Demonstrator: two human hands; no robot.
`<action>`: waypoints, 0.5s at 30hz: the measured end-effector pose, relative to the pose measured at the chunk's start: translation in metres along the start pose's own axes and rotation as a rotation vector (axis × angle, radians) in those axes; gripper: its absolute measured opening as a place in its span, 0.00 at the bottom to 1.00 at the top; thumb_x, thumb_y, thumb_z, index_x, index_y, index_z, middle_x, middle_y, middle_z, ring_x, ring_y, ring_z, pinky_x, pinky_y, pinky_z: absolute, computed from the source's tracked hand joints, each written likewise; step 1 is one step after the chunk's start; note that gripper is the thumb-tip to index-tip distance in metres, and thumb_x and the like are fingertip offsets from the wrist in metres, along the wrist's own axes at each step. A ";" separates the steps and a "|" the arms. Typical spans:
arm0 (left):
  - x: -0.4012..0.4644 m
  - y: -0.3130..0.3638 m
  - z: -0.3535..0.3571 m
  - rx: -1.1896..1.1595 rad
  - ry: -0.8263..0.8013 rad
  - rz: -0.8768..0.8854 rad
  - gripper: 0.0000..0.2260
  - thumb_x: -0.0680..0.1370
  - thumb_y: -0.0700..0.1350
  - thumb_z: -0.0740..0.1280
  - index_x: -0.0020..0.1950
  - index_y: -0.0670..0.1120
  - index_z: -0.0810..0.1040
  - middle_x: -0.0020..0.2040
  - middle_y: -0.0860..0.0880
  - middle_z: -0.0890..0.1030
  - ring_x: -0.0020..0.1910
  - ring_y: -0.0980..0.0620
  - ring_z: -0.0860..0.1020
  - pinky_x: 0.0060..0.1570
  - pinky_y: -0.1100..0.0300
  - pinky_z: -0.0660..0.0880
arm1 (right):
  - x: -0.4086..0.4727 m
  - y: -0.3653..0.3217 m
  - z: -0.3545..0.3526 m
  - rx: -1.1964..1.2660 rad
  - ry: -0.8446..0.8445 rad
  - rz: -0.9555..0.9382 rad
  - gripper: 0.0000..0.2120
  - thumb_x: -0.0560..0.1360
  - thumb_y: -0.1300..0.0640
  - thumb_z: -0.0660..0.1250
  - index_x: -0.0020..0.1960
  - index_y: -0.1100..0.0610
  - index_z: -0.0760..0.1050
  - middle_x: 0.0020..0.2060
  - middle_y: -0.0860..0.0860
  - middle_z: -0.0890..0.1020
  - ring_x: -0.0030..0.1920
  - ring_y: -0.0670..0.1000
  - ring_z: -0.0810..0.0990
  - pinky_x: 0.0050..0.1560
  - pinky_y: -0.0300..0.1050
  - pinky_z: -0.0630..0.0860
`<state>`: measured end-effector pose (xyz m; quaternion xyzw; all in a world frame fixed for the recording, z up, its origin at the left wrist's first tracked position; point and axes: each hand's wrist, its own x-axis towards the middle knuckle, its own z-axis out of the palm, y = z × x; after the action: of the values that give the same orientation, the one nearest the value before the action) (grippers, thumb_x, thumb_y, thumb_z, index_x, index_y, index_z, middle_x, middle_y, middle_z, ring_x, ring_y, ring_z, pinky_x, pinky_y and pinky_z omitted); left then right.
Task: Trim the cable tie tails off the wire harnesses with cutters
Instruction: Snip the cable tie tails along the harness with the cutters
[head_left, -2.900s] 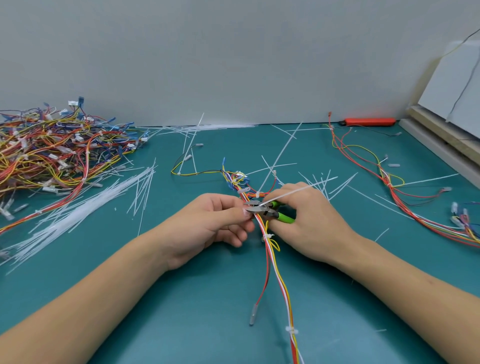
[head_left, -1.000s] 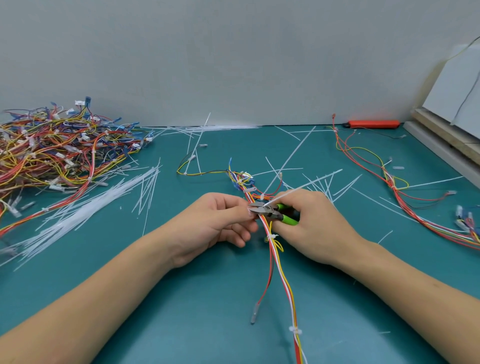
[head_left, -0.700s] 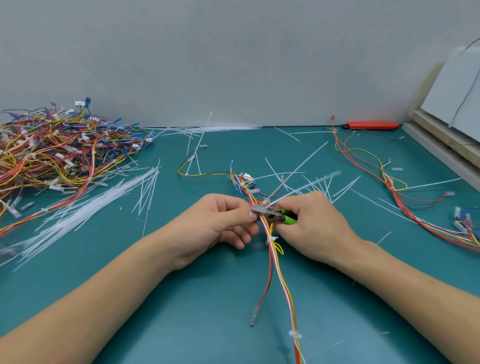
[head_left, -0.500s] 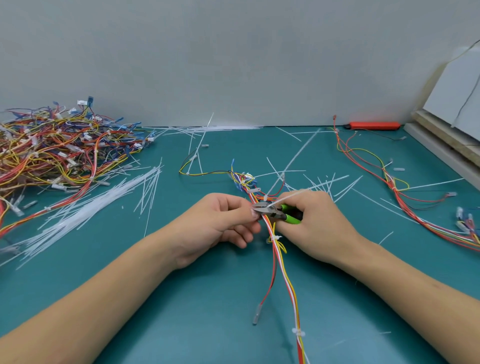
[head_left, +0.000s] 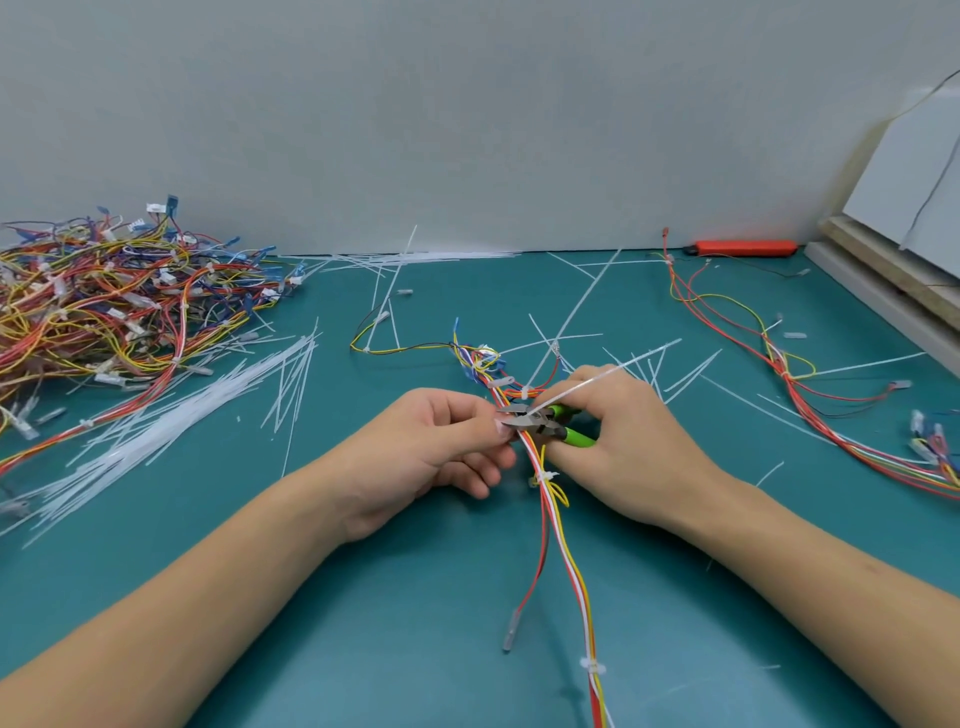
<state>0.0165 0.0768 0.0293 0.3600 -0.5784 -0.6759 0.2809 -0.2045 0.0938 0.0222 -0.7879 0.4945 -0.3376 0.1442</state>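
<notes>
Green-handled cutters (head_left: 540, 422) gripped by right hand (head_left: 618, 447); left hand (head_left: 431, 441) pinches harness (head_left: 558, 525) at mid-surface. Tie tail (head_left: 597, 379) slants up-right over the right hand; blades sit at its base.

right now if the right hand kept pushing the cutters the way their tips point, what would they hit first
The right hand aims the cutters leftward, across the wire harness. Straight on, their tips would probably meet the left hand's fingertips, which already look about touching; depth is unclear.
</notes>
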 end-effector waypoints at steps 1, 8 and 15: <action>0.000 0.000 0.000 -0.001 0.000 0.001 0.06 0.77 0.46 0.71 0.42 0.46 0.83 0.42 0.43 0.83 0.36 0.51 0.79 0.36 0.63 0.78 | 0.000 0.000 0.000 0.001 -0.002 0.002 0.11 0.70 0.54 0.70 0.49 0.42 0.86 0.39 0.44 0.82 0.47 0.46 0.79 0.50 0.41 0.74; -0.001 0.001 0.000 -0.009 0.001 0.002 0.06 0.77 0.46 0.71 0.42 0.45 0.82 0.41 0.43 0.83 0.35 0.51 0.79 0.36 0.62 0.78 | -0.001 0.001 -0.001 -0.004 -0.028 0.037 0.12 0.72 0.57 0.72 0.50 0.42 0.86 0.38 0.43 0.81 0.47 0.46 0.78 0.48 0.36 0.72; -0.001 0.002 0.001 -0.015 -0.021 0.013 0.06 0.77 0.46 0.71 0.42 0.46 0.83 0.41 0.43 0.82 0.36 0.51 0.79 0.37 0.63 0.78 | -0.001 -0.001 0.002 -0.026 -0.014 0.115 0.14 0.66 0.44 0.60 0.39 0.50 0.80 0.31 0.50 0.76 0.34 0.51 0.72 0.35 0.49 0.73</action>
<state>0.0164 0.0780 0.0319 0.3471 -0.5785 -0.6822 0.2819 -0.2025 0.0952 0.0205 -0.7623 0.5424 -0.3166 0.1565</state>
